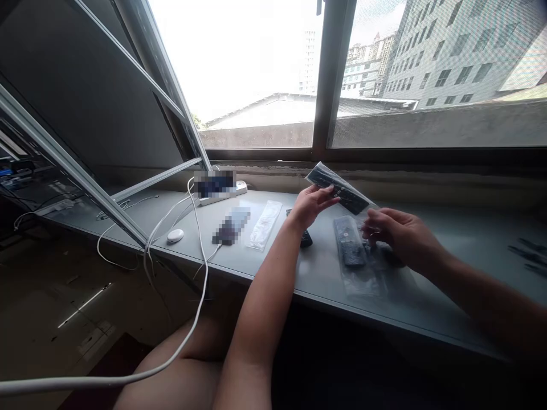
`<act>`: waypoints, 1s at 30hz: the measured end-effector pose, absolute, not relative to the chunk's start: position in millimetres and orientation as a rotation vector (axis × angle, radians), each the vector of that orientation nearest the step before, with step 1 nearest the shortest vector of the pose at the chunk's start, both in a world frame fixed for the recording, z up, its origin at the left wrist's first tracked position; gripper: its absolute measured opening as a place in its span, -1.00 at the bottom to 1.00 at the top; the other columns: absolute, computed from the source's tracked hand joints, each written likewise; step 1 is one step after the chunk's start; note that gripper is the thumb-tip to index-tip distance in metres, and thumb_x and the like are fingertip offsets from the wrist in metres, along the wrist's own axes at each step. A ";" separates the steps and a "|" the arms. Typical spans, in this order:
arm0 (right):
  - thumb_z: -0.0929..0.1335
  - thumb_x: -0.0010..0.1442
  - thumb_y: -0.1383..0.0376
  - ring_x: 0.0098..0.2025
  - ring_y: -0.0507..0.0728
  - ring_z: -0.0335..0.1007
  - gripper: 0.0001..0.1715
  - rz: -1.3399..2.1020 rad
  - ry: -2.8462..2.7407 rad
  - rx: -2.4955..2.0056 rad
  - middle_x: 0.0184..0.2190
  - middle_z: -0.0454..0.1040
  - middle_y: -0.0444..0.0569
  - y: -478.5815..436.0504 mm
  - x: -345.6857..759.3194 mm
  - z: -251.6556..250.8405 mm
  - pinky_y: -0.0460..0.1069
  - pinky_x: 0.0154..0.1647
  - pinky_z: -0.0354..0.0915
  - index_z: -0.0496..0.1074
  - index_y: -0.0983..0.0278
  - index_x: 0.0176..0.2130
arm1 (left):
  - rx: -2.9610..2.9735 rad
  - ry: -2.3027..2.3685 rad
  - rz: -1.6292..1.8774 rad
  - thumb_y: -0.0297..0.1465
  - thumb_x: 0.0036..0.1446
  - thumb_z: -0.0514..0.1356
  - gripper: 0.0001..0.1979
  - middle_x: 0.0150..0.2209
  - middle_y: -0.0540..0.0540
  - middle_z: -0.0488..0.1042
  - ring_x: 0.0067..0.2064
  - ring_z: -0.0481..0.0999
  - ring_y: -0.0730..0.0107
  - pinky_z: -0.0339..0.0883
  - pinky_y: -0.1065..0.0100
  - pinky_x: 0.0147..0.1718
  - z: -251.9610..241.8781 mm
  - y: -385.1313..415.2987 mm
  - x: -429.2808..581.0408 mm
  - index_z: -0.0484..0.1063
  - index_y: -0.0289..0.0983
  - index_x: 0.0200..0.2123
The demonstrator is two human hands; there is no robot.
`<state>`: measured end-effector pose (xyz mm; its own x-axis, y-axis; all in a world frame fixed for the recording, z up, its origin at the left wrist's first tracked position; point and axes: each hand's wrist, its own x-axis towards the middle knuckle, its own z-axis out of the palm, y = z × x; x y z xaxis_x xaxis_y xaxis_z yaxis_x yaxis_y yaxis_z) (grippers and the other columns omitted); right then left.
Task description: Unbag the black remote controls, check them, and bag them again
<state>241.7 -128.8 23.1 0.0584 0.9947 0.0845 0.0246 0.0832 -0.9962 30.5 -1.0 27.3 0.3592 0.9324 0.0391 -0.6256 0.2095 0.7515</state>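
Observation:
A dark remote in a clear plastic bag is held above the table, tilted down to the right. My left hand grips its left part, thumb on top. At the bag's right end, my right hand pinches the plastic with curled fingers. Beneath my right hand, another bagged remote lies on the table. A black remote rests partly hidden behind my left forearm. Something dark beneath my right hand is too hidden to make out.
On the grey table lie a flat clear bag, a blurred phone-like object with a cable, and a white round object. A power strip stands near the window. A white cable hangs in front at the left.

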 end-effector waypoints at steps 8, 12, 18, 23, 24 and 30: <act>0.72 0.11 -0.22 -0.30 0.16 0.58 -0.45 1.106 -1.195 -1.171 -0.34 0.68 -0.01 -127.6 242.7 23.7 0.01 -0.31 0.56 0.77 0.15 -0.26 | 0.667 0.545 1.296 -0.61 0.28 0.44 -0.80 -0.18 -0.03 0.64 -0.21 0.65 0.53 0.59 0.42 0.01 24.9 6.3 30.7 0.61 -0.26 -0.10; 0.75 0.05 -0.23 -0.33 0.14 0.55 -0.43 1.104 -1.175 -1.148 -0.38 0.64 -0.03 -129.2 243.8 25.8 -0.01 -0.34 0.56 0.77 0.16 -0.29 | 0.553 0.518 1.391 -0.61 0.36 0.35 -0.85 -0.19 -0.01 0.59 -0.23 0.60 0.55 0.58 0.43 0.00 28.0 10.1 27.7 0.57 -0.26 -0.12; 0.75 0.05 -0.20 -0.36 0.12 0.52 -0.44 1.098 -1.175 -1.127 -0.39 0.63 -0.03 -130.0 243.2 27.6 -0.02 -0.36 0.56 0.77 0.18 -0.30 | 0.433 0.530 1.391 -0.40 0.50 0.25 -0.88 -0.25 -0.05 0.55 -0.21 0.63 0.41 0.55 0.37 -0.11 31.8 10.7 20.4 0.53 -0.27 -0.17; 0.78 0.01 -0.16 -0.38 0.11 0.51 -0.43 1.073 -1.116 -1.101 -0.41 0.61 -0.04 -131.1 241.1 30.7 -0.03 -0.40 0.54 0.75 0.22 -0.32 | 0.554 0.548 1.265 -0.15 0.35 0.48 -0.70 -0.24 -0.05 0.54 -0.13 0.68 0.31 0.49 0.36 -0.11 29.6 7.6 22.9 0.57 -0.22 -0.06; 0.78 0.01 -0.14 -0.39 0.10 0.50 -0.45 1.059 -1.091 -1.091 -0.41 0.61 -0.05 -131.1 241.4 31.0 -0.04 -0.41 0.53 0.75 0.22 -0.32 | 0.581 0.547 1.236 -0.17 0.33 0.50 -0.69 -0.27 -0.03 0.51 -0.18 0.65 0.34 0.48 0.37 -0.11 28.5 7.8 23.4 0.58 -0.22 -0.05; 0.72 0.22 0.03 -0.30 0.11 0.60 -0.66 0.982 -1.009 -1.040 -0.33 0.67 -0.05 -126.3 243.8 25.7 -0.06 -0.22 0.63 0.76 0.22 -0.24 | 0.755 0.392 1.013 -0.40 0.33 0.33 -0.80 -0.34 -0.06 0.52 -0.22 0.63 0.33 0.50 0.32 -0.02 23.2 5.3 23.8 0.62 -0.33 -0.01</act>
<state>243.8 -126.3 25.7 0.2380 0.9555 0.1743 -0.1483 0.2131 -0.9657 23.8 5.3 23.2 0.4916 0.8698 0.0427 -0.6147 0.3119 0.7244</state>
